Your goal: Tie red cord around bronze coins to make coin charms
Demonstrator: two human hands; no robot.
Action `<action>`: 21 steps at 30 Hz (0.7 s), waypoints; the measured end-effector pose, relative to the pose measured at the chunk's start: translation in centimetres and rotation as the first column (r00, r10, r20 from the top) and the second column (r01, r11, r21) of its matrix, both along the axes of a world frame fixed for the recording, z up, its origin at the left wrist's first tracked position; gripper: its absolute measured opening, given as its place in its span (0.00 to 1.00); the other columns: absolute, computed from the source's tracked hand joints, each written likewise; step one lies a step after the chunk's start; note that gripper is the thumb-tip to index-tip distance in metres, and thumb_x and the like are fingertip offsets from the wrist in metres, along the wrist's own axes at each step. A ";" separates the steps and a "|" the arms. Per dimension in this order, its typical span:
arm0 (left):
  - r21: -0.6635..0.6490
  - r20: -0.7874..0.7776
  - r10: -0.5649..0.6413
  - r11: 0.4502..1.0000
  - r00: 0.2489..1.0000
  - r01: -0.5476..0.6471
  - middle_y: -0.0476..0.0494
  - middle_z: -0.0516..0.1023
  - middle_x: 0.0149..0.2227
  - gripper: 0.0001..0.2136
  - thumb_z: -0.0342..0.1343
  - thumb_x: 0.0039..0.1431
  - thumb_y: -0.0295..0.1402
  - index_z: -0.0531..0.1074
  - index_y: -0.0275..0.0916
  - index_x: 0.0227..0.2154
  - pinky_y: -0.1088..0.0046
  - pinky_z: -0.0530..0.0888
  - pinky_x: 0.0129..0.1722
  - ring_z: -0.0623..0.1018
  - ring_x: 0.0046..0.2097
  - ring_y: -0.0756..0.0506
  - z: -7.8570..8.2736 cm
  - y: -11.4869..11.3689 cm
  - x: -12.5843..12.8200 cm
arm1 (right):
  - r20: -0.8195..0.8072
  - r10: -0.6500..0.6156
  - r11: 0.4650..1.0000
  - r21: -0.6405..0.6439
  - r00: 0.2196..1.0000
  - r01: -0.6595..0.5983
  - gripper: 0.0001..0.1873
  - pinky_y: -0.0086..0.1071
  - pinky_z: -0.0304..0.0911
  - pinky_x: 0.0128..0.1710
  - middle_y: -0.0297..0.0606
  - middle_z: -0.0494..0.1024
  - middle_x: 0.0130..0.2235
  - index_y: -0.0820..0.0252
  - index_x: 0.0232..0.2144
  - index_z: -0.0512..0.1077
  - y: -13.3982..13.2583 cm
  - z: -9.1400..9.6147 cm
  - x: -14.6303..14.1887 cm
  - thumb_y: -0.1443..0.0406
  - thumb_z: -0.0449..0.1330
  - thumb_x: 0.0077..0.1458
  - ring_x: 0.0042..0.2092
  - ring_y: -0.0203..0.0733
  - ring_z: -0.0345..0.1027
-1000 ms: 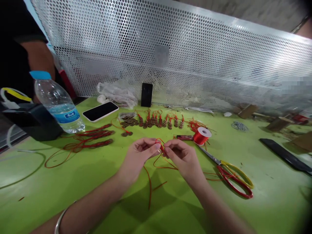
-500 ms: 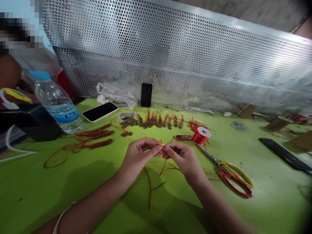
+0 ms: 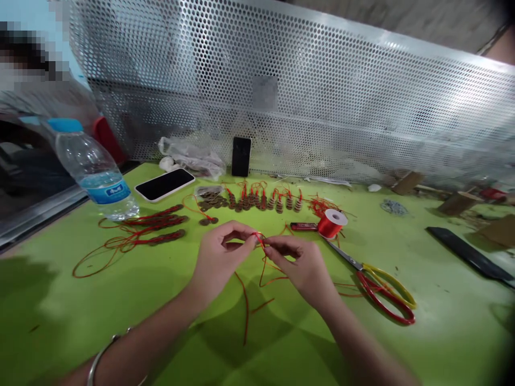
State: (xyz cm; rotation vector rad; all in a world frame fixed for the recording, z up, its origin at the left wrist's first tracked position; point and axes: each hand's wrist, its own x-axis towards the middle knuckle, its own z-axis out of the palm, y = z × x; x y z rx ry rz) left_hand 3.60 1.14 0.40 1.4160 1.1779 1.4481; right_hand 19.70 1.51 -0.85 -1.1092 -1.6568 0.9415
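Thin red cord (image 3: 260,239) runs between my two hands above the green table. My left hand (image 3: 225,254) pinches it between thumb and forefinger, and what else may sit under those fingertips is hidden. On the right, the thumb and fingers of my right hand (image 3: 300,265) are closed on the same cord, close to the left fingertips. Loose cord ends hang below the hands and lie on the table. Behind them stands a row of stacked coins (image 3: 261,201) tied with red cord. A red spool of cord (image 3: 330,224) and scissors (image 3: 374,284) lie to the right.
At left are a water bottle (image 3: 102,177), a white-edged phone (image 3: 164,185) and strung coins with long red cords (image 3: 161,230). Another phone (image 3: 241,156) leans upright before the perforated metal screen (image 3: 314,107). A black strip (image 3: 466,254) lies far right.
Both hands have shifted slightly left, the right fingertips now a little lower on the cord. The dark box-like object behind the bottle at left has gone from its place.
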 end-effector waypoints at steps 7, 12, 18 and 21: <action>-0.037 -0.020 -0.033 0.999 0.999 0.032 0.48 0.78 0.28 0.02 0.61 0.47 0.29 0.74 0.37 0.25 0.79 0.75 0.30 0.77 0.31 0.50 -0.2 0.0 0.1 | 0.068 0.054 0.999 0.002 0.996 -0.054 0.06 0.29 0.68 0.30 0.36 0.79 0.28 0.60 0.29 0.76 0.2 0.0 0.2 0.64 0.60 0.50 0.29 0.38 0.72; -0.051 -0.027 -0.085 0.995 0.996 0.083 0.48 0.78 0.28 0.04 0.62 0.47 0.30 0.73 0.37 0.25 0.79 0.75 0.30 0.77 0.31 0.50 -0.2 0.4 -0.2 | 0.087 0.007 0.998 0.055 0.996 -0.011 0.05 0.29 0.68 0.31 0.38 0.76 0.30 0.60 0.28 0.73 0.1 0.5 0.1 0.64 0.59 0.50 0.30 0.37 0.71; -0.076 0.012 -0.079 0.994 0.997 0.080 0.47 0.78 0.26 0.04 0.61 0.47 0.30 0.72 0.36 0.25 0.79 0.75 0.29 0.77 0.28 0.50 0.2 0.4 -0.2 | 0.069 -0.001 1.000 -0.004 0.998 0.001 0.04 0.29 0.69 0.31 0.37 0.77 0.28 0.61 0.28 0.72 0.0 0.7 0.0 0.65 0.58 0.50 0.29 0.38 0.72; -0.092 0.056 -0.095 0.991 0.994 0.100 0.47 0.78 0.27 0.05 0.62 0.46 0.31 0.72 0.36 0.25 0.77 0.76 0.30 0.78 0.29 0.49 0.1 0.3 -0.1 | 0.087 -0.021 1.000 0.011 0.996 0.021 0.03 0.30 0.69 0.30 0.37 0.77 0.27 0.60 0.27 0.72 0.0 0.7 0.0 0.67 0.58 0.48 0.28 0.38 0.71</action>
